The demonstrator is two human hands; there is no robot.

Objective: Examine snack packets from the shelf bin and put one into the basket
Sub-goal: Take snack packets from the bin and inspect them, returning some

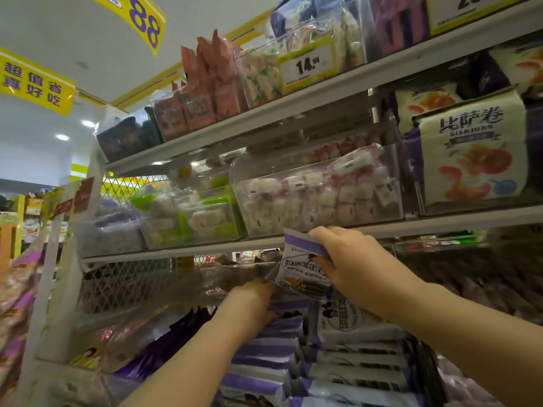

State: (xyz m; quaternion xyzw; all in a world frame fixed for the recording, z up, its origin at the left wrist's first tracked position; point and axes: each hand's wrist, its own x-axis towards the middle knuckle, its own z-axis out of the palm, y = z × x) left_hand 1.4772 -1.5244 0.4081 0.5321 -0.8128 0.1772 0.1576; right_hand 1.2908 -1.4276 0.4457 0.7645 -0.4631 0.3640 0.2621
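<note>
The right hand (357, 261), just toward 5 o'clock from centre, holds a white-and-purple snack packet (301, 273) upright in the air. Its fingers (320, 234) are curled over the purple top edge and the thumb is pressed on the printed front, so they are clamped on the packet. The packet hangs above the shelf bin (427, 365) at 6 o'clock, where rows of matching packets (338, 374) stand on edge.

The left hand (251, 304), at 6 o'clock and just beside the lifted packet's lower corner, reaches down among those rows. Its fingertips are buried between the packets, and I cannot tell whether they are gripping one.

On the shelf above, at 3 o'clock, a clear bin (238, 171) holds small white-and-red wrapped sweets. A large pizza-roll bag (473, 151) stands to its right. A yellow-edged price tag (307, 66) reading 14.98 sits at 1 o'clock on the top shelf.
</note>
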